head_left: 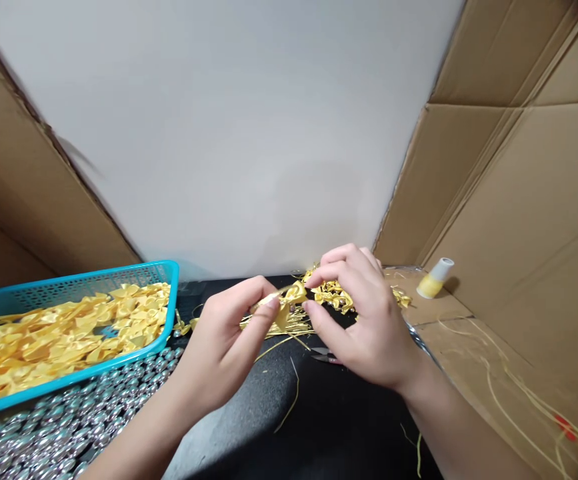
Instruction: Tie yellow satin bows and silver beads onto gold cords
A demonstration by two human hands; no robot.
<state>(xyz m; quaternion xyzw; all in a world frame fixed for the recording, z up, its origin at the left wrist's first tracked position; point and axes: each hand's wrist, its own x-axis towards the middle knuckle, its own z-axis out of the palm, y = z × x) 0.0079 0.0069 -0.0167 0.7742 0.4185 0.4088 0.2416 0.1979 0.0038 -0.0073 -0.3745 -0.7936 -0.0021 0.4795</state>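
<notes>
From my remote view, I could read no text, label, brand, number or sign on anything.

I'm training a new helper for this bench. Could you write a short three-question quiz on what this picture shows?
1. True or false: the turquoise basket stands to the left of the left hand.
2. Multiple choice: what lies along the near side of the basket?
A) wooden pegs
B) shiny beads
C) red buttons
3. Fill in the blank: the left hand pinches a yellow ____, and more of them lie in the basket.

Key: 1. True. 2. B. 3. bow.
</notes>
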